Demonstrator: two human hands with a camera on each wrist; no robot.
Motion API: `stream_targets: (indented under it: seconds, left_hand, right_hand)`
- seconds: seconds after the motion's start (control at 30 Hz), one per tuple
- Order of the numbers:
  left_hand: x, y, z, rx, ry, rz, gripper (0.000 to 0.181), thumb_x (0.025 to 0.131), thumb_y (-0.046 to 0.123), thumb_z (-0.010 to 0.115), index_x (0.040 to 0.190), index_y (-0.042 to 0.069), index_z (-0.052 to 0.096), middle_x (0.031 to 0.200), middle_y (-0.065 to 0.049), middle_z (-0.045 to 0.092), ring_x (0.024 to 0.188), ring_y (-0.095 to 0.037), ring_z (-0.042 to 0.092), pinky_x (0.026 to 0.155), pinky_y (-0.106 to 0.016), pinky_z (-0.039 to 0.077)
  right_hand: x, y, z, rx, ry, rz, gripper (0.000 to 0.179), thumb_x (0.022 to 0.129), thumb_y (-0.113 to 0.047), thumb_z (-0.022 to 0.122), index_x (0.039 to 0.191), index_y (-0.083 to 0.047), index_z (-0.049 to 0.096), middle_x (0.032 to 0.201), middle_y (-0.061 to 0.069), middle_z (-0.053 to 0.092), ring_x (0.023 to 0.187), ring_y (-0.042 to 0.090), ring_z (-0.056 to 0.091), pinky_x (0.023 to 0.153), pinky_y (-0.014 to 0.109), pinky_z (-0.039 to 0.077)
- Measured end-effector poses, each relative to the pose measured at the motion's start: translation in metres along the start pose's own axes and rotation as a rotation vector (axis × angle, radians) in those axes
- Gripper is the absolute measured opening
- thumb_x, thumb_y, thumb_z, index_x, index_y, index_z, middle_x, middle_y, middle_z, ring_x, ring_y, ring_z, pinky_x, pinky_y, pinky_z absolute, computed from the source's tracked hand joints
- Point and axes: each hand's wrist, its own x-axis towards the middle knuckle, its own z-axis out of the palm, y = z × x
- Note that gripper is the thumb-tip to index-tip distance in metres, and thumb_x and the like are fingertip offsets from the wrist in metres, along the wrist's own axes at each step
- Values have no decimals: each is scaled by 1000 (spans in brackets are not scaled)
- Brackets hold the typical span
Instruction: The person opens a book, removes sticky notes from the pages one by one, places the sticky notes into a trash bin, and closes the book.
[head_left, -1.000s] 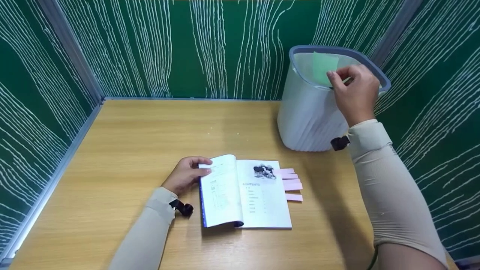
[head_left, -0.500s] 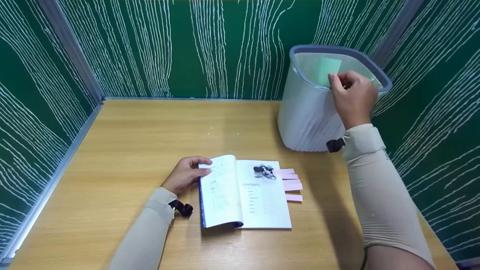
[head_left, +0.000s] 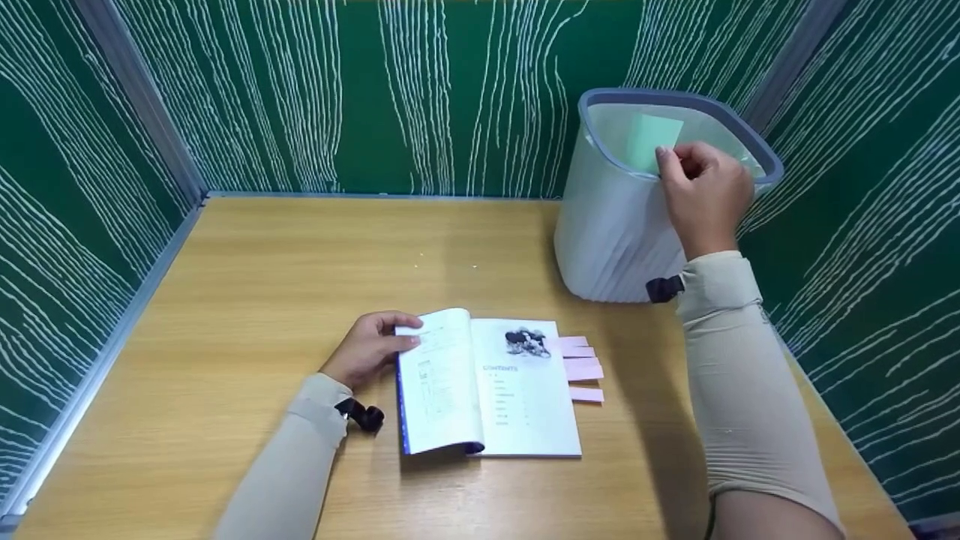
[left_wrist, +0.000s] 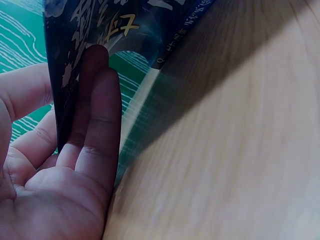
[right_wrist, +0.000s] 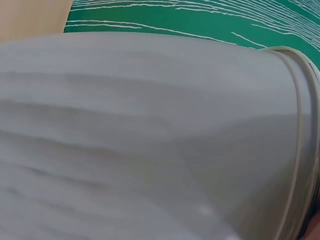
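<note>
An open book (head_left: 529, 405) lies on the table, its right page headed CONTENTS. Several pink sticky tabs (head_left: 585, 368) stick out from its right edge. My left hand (head_left: 367, 351) holds the raised left side of the book, thumb over the page. In the left wrist view, fingers (left_wrist: 102, 115) lie behind the dark printed cover (left_wrist: 65, 55). At the mouth of a white bin (head_left: 615, 240), my right hand (head_left: 709, 191) pinches a light green sticky note (head_left: 651, 139) by its lower edge. In the right wrist view the bin's wall (right_wrist: 150, 125) fills most of the frame.
The bin has a grey-blue rim (head_left: 675, 96) and stands at the back right of the wooden table (head_left: 300, 255). A few tiny white specks lie at mid-table. Green panels (head_left: 450, 90) with white wavy lines enclose the back and sides.
My right hand has shifted slightly down, and its forearm has swung left. The green note has dropped a little deeper into the bin's mouth. The left hand and book look unchanged.
</note>
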Motion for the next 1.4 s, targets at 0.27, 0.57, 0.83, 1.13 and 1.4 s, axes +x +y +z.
stream_targets:
  seconds: [0.27, 0.57, 0.83, 1.13, 1.4]
  left_hand:
    - [0, 0, 2, -15, 14, -11, 38, 87, 1, 79, 122, -3, 66, 117, -12, 67, 97, -24, 72, 81, -36, 63]
    - [-1, -1, 1, 2, 9, 0, 36, 88, 2, 79, 121, -2, 67, 117, -12, 67, 97, -23, 71, 81, -35, 63]
    - [-1, -1, 1, 3, 5, 8, 35, 88, 1, 78, 121, -3, 67, 115, -11, 68, 96, -22, 72, 80, -35, 63]
    - [-1, 0, 1, 32, 18, -4, 39, 87, 4, 81, 123, -2, 67, 119, -12, 66, 98, -23, 70, 81, -34, 62]
    - [1, -1, 0, 17, 21, -6, 39, 86, 3, 81, 122, -2, 67, 120, -13, 66, 99, -24, 70, 82, -35, 62]
  right_hand:
    - [1, -1, 0, 21, -4, 3, 41, 96, -56, 65, 102, -18, 81, 89, -3, 69, 84, 10, 55, 72, 21, 46]
    - [1, 2, 1, 0, -7, -19, 43, 96, -55, 65, 101, -15, 81, 87, -2, 69, 83, 9, 55, 70, 20, 45]
    - [0, 2, 0, -12, -7, -30, 44, 96, -55, 65, 101, -15, 81, 87, -3, 68, 82, 8, 55, 70, 21, 46]
    - [-2, 0, 0, -19, -13, -12, 41, 97, -53, 66, 105, -16, 80, 91, -1, 70, 85, 8, 55, 71, 19, 46]
    - [-1, -3, 0, -30, -13, -14, 41, 98, -52, 64, 105, -15, 80, 90, -1, 69, 83, 7, 55, 69, 19, 45]
